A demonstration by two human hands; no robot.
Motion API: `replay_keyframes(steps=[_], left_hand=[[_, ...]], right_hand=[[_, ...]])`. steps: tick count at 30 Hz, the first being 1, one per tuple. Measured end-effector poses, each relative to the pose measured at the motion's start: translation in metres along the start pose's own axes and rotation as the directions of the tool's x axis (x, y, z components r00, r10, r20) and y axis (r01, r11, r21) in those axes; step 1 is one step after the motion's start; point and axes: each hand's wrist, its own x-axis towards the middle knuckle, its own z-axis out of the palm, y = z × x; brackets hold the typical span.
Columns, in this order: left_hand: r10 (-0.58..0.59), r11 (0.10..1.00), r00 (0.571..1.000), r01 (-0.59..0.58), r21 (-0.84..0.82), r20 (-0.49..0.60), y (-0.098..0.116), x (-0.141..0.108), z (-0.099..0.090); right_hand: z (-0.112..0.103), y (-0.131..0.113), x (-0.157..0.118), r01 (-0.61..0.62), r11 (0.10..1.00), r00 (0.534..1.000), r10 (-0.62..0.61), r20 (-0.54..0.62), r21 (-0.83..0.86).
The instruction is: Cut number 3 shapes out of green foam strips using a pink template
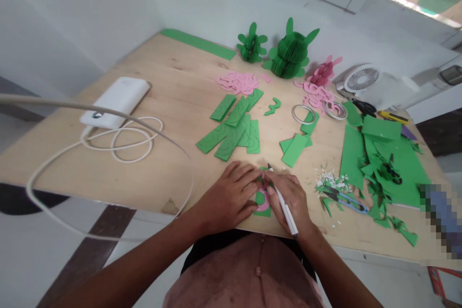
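Near the table's front edge lies a green paper strip [267, 212] with a curved pink paper cutout [264, 204] on top. My left hand [231, 198] rests flat on the table, its fingertips on the cutout and strip. In my right hand [293, 198] is a white pen [288, 212], its dark tip pointing away from me. The right fingertips also touch the cutout, close to the left ones; their exact grip is partly hidden. Beyond the hands lie green strips [233, 140] marked with curved outlines, and a curly green cutout [273, 106].
Pink cutouts [238, 82] lie farther back. Blue-handled snips [348, 200] sit among scraps at right, near green sheets [407, 173] and a tape roll [335, 110]. Green paper figures [289, 55] and a small fan [361, 78] stand behind. A white power bank [117, 101] with cable lies left.
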Motion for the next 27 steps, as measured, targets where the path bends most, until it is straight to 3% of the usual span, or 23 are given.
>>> replay_keyframes(steps=[9, 14, 19, 22, 27], left_hand=[[0.005, 1.0, 1.0, -0.004, 0.019, -0.009, 0.001, 0.0, -0.001], [0.012, 0.999, 0.999, -0.011, 0.037, -0.03, 0.0, -0.002, 0.001], [0.017, 0.999, 0.999, -0.015, 0.041, -0.043, 0.0, -0.002, 0.001], [0.011, 0.999, 0.999, -0.01, 0.034, -0.031, 0.0, -0.001, 0.0], [0.013, 1.0, 0.999, -0.012, 0.024, -0.031, 0.0, -0.001, 0.0]], right_hand=[[-0.001, 0.0, 0.002, -0.02, 0.999, 1.0, 0.019, 0.009, 0.037], [-0.007, -0.002, 0.005, -0.17, 0.969, 0.985, 0.171, 0.006, 0.177], [-0.013, 0.001, 0.012, -0.359, 0.854, 0.928, 0.369, 0.046, 0.376], [-0.013, 0.002, 0.017, -0.469, 0.739, 0.867, 0.489, 0.095, 0.483], [-0.01, -0.001, 0.024, -0.536, 0.574, 0.811, 0.554, 0.189, 0.619]])
